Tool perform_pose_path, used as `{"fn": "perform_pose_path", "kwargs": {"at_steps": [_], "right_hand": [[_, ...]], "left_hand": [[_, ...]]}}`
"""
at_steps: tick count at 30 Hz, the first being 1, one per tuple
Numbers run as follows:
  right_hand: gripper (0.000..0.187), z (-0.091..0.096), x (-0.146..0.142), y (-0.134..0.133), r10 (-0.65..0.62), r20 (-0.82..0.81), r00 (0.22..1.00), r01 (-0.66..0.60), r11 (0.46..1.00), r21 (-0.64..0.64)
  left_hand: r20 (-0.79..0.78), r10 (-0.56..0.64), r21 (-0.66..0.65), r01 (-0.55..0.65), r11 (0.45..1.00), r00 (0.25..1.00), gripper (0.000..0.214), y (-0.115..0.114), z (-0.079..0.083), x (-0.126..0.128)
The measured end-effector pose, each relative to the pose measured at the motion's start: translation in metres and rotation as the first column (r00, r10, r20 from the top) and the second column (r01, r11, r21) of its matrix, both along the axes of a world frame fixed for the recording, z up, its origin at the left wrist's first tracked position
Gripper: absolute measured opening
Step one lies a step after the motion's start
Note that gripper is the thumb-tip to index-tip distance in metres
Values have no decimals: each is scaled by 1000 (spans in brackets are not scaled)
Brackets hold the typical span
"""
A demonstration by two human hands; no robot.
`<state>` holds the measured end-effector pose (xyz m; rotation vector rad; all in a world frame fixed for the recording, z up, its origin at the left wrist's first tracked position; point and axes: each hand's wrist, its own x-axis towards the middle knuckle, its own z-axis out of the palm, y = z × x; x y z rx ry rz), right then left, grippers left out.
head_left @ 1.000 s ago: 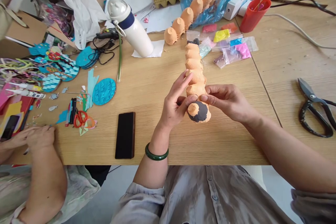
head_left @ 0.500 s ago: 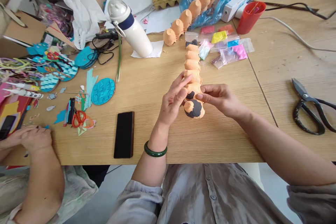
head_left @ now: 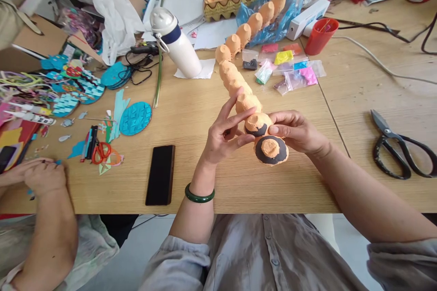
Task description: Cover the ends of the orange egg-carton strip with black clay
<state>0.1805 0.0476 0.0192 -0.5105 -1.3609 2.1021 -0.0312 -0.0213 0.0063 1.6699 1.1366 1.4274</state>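
Gripping the egg-carton strip (head_left: 241,95) with both hands over the near middle of the wooden table (head_left: 191,113), between the black phone (head_left: 160,175) and the black scissors (head_left: 399,150). Pinching its second cup with the left hand (head_left: 223,134), index above and thumb below, other fingers splayed. Clasping the black-ringed near cups from the opposite side with the right hand (head_left: 297,132).

1 head-worn camera looks forward and down, close over left hand (head_left: 223,140) and right hand (head_left: 297,134).
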Motion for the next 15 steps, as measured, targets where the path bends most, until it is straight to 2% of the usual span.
{"fn": "perform_pose_path", "kwargs": {"at_steps": [6,11,15], "right_hand": [[33,-5,0,-1,7,30,1000,-6,1000,-29],[28,-9,3,0,22,41,999,-23,999,32],[26,-7,5,1,21,81,996,-29,995,97]], "left_hand": [[31,-57,-61,58,996,998,52,1,-4,-3],[71,-98,-101,105,989,993,48,1,-1,-3],[102,-86,-141,100,985,991,49,1,2,-2]]}}
